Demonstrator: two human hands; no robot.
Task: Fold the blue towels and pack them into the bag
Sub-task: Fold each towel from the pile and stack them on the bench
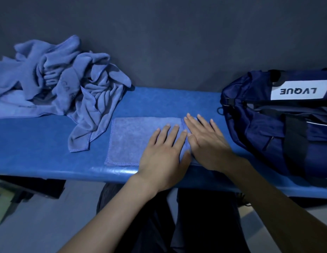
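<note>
Folding stage. A blue towel lies flat near the front edge of the bench. The left hand and right hand, fingers straight and slightly spread, press side by side on its right part, probably to flatten a fold. Unfolded towels are heaped far left; the bag waits at right.

A blue padded counter runs left to right in front of a dark wall. A heap of crumpled blue towels lies on its left part, against the far edge, with one corner trailing toward the middle. A flat folded blue towel lies at the middle, close to the near edge. A navy bag marked LVQUE sits on the right end.
</note>
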